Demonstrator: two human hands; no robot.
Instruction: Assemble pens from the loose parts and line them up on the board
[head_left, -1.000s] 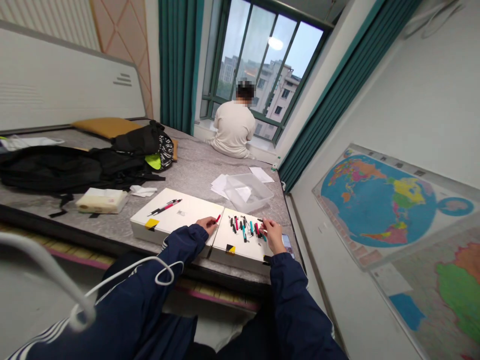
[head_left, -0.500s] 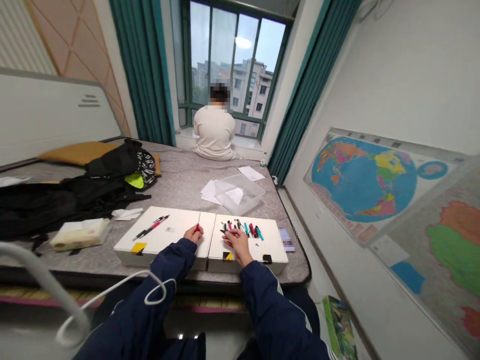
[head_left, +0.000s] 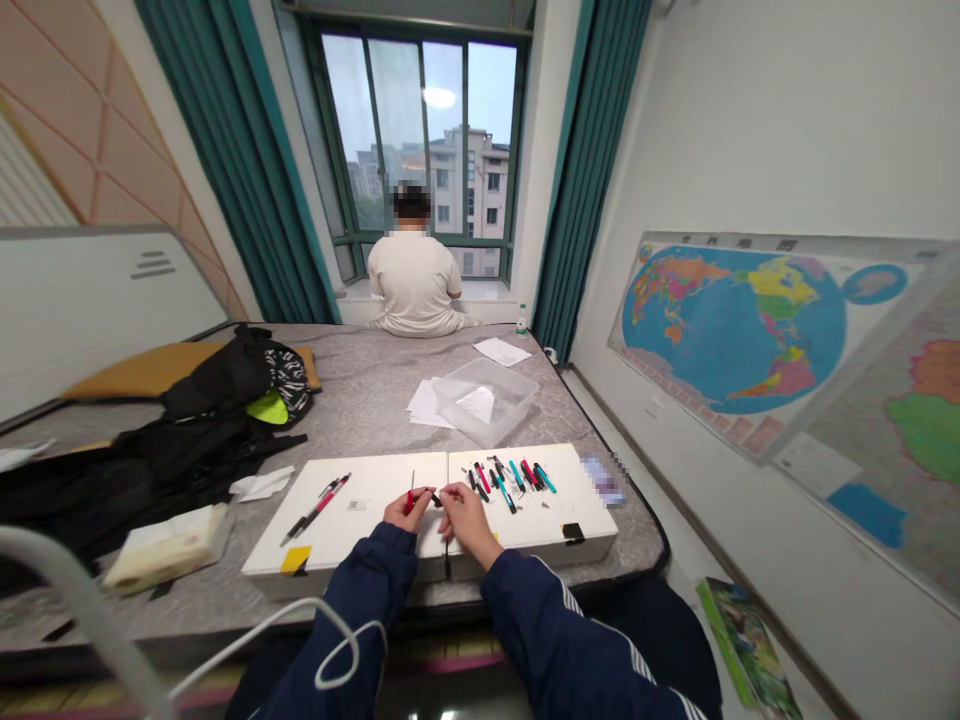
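The left hand (head_left: 405, 512) keeps its fingers closed on a red pen part (head_left: 409, 503), a thin rod standing up from it, above the left white box (head_left: 367, 478). The right hand (head_left: 463, 512) has moved in from over the right white box (head_left: 540, 522) and now meets the left near the seam between the boxes. A small black piece (head_left: 435, 499) lies between both hands' fingertips; which fingers grip it, I cannot tell. The loose pen parts (head_left: 514, 478), partly covered by the right hand half a second ago, now show more fully on the right white box. Two assembled pens (head_left: 318, 508) stay on the left one. Beyond, the clear tray (head_left: 495, 415) still overlaps paper sheets (head_left: 427, 403), and the seated person (head_left: 415, 282) remains facing the window (head_left: 442, 150).
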